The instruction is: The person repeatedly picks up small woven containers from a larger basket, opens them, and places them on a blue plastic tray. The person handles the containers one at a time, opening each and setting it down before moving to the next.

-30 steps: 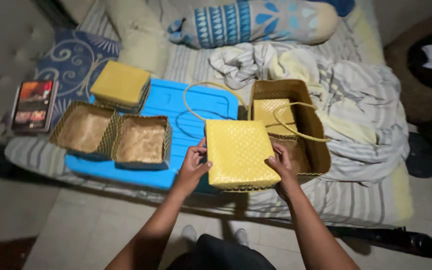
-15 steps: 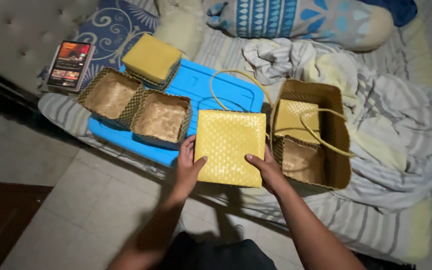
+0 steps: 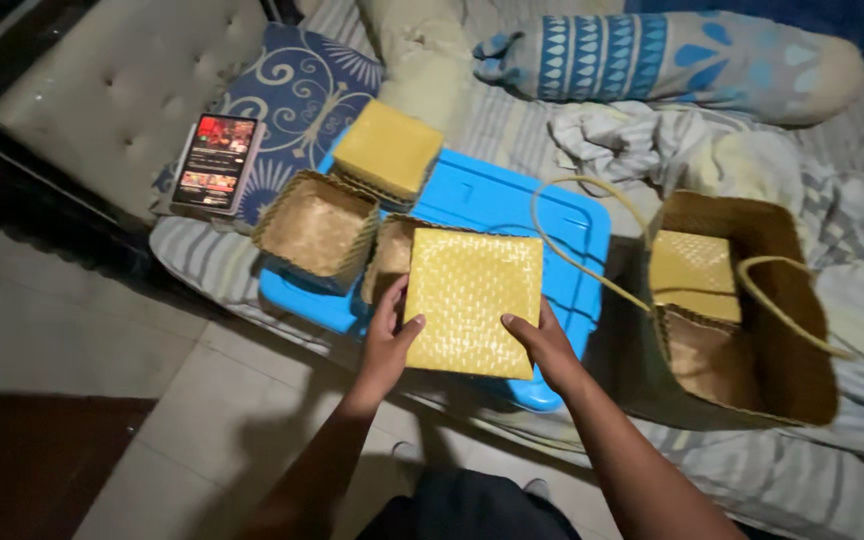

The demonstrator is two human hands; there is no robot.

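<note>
A flat yellow woven box lid [image 3: 472, 300] is held between both my hands over a blue plastic board [image 3: 512, 205] on the bed. My left hand [image 3: 389, 335] grips its left edge and my right hand [image 3: 542, 345] its lower right edge. The lid partly covers an open woven box [image 3: 389, 258] beneath it. Another open woven box [image 3: 317, 228] stands just to the left. A closed yellow woven box [image 3: 387, 152] sits behind them. To the right, a large woven bag [image 3: 752, 310] with long handles holds another yellow woven box [image 3: 694, 275].
A phone with a lit screen [image 3: 214, 162] lies on a blue patterned cushion [image 3: 297, 95] at the left. A blue-and-white bolster [image 3: 672, 65] and crumpled striped bedding [image 3: 712, 150] lie at the back. Tiled floor [image 3: 102, 370] runs along the bed's near edge.
Both my hands have carried the yellow lid leftward from beside the woven bag to over the open box on the blue board. The view has shifted right and closer.
</note>
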